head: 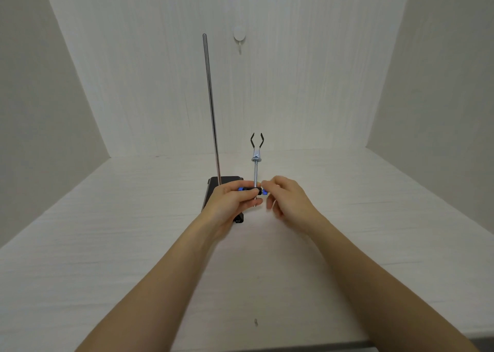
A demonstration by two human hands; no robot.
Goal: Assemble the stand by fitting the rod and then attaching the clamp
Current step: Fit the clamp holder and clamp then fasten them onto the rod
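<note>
A long steel rod (211, 106) stands upright in the black base (227, 180) on the white table. To its right I hold the clamp (256, 159) upright, its two black prongs spread apart at the top and its steel shaft running down into a black boss head with blue screws (252, 190). My left hand (230, 204) grips that boss head from the left and hides much of the base. My right hand (287, 198) pinches the blue screw on the boss head's right side with thumb and forefinger. The clamp is apart from the rod.
A white wall hook (239, 37) hangs on the back panel behind the rod. White walls close in the table (107, 244) on the left, right and back. A small dark mark (256, 322) lies near the front edge.
</note>
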